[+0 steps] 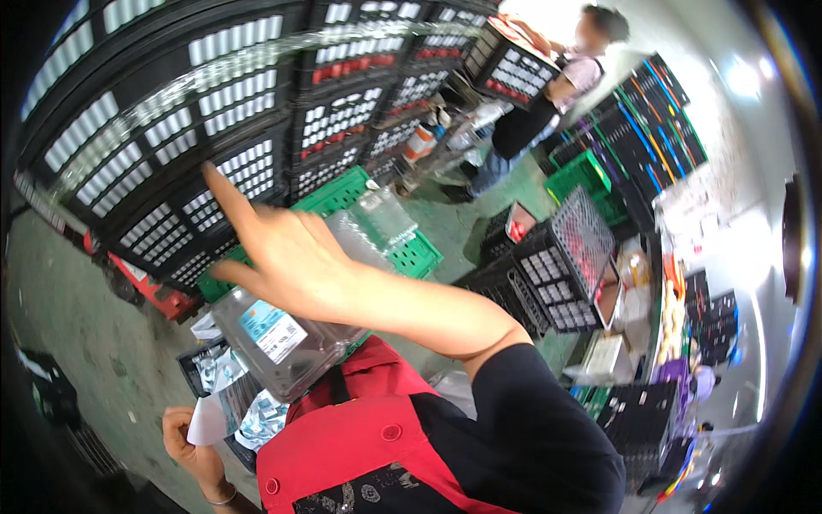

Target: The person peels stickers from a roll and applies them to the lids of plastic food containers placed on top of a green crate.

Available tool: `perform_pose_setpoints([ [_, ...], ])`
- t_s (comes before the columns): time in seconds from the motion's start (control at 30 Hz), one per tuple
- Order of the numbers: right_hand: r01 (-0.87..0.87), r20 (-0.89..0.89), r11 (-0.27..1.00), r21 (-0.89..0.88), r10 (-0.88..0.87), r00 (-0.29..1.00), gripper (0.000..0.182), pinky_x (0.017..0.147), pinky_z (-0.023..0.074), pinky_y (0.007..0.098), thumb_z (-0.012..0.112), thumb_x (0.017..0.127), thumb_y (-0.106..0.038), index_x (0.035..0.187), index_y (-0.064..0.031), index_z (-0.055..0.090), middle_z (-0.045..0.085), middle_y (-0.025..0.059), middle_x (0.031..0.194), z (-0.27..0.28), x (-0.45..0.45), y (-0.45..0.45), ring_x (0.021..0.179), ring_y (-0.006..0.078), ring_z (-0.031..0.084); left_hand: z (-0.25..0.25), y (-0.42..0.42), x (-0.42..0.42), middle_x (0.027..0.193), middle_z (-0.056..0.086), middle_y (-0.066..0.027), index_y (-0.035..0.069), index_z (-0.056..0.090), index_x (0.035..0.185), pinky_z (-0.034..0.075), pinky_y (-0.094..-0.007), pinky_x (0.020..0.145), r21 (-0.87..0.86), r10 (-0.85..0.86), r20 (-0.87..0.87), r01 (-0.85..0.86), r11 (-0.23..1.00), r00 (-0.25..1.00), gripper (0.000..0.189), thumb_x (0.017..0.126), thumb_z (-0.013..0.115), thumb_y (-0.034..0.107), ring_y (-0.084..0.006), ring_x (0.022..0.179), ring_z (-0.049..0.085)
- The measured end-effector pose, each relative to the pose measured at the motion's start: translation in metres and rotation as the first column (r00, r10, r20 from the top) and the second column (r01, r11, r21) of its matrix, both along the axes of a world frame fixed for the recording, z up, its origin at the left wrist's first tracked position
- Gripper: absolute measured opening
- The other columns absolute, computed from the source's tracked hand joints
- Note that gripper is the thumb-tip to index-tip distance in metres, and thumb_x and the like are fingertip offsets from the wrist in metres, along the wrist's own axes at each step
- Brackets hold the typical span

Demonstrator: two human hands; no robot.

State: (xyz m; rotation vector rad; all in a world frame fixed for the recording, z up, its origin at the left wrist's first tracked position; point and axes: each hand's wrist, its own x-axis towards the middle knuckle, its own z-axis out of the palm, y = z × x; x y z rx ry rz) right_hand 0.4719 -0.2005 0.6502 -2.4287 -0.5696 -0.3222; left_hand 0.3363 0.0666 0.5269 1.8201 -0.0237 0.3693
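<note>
My right hand (302, 263) is raised over a stack of clear plastic clamshell boxes. Its index finger and thumb are spread, the other fingers look curled, and nothing shows in it; motion blurs the fingertips. Below it, the top clamshell box (308, 353) bears a blue and white printed label (273, 331). At lower left, my left hand (186, 443) pinches a white, partly see-through strip (209, 417), apparently label backing. Beside that strip, a black crate (191, 369) holds a heap of blue and white printed labels (263, 417).
Tall stacks of black slatted crates (247, 122) stand ahead. A green crate (411, 260) bears more clear boxes (385, 218). Another person (571, 83) handles a crate (514, 74) at upper right. Crates with red contents (565, 263) stand to the right.
</note>
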Motion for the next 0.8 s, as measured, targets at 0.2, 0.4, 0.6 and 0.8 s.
perform_pose_setpoints([
  [0.2, -0.29, 0.567, 0.933, 0.211, 0.125, 0.814, 0.042, 0.052, 0.0405, 0.0353, 0.064, 0.077, -0.016, 0.114, 0.0009, 0.055, 0.044, 0.0074, 0.068, 0.04, -0.04, -0.008, 0.061, 0.0221, 0.05, -0.002, -0.009, -0.001, 0.077, 0.049, -0.0018, 0.0, 0.055, 0.083, 0.038, -0.0224, 0.062, 0.135, -0.037, -0.023, 0.04, 0.99, 0.999, 0.008, 0.076, 0.059, 0.0, -0.0104, 0.068, 0.046],
  [0.4, 0.149, 0.137, 0.988, -0.049, -0.142, 0.98, 0.078, 0.102, 0.0296, 0.0519, 0.073, 0.07, -0.043, 0.133, -0.0082, 0.043, 0.036, 0.0186, 0.139, -0.046, -0.053, -0.064, 0.131, 0.037, 0.032, -0.015, -0.013, 0.003, 0.092, 0.065, -0.0102, 0.004, 0.064, 0.101, 0.05, -0.0351, 0.077, 0.207, -0.293, -0.287, 0.358, 0.911, 0.912, 0.02, 0.084, 0.065, 0.013, -0.0221, 0.083, 0.06],
  [0.6, 0.244, -0.322, 0.902, -0.357, -0.364, 0.874, 0.1, 0.105, 0.0249, 0.0599, 0.057, 0.075, -0.069, 0.146, -0.0067, 0.024, 0.014, 0.0258, 0.151, -0.096, -0.047, -0.085, 0.137, 0.0473, 0.02, -0.003, -0.06, 0.016, 0.085, 0.061, -0.0061, 0.002, 0.061, 0.095, 0.047, -0.0306, 0.075, -0.038, -0.43, -0.397, 0.453, 0.891, 0.811, 0.016, 0.081, 0.063, 0.011, -0.0152, 0.08, 0.055],
  [0.8, 0.228, -0.267, 0.924, -0.307, -0.314, 0.911, 0.097, 0.104, 0.0271, 0.06, 0.056, 0.076, -0.069, 0.143, -0.0046, 0.029, 0.016, 0.0245, 0.151, -0.1, -0.048, -0.09, 0.135, 0.0491, 0.021, -0.01, -0.062, 0.029, 0.083, 0.061, -0.005, 0.002, 0.061, 0.095, 0.047, -0.0294, 0.073, 0.178, -0.382, -0.424, 0.489, 0.854, 0.821, 0.019, 0.081, 0.064, 0.015, -0.014, 0.077, 0.055],
])
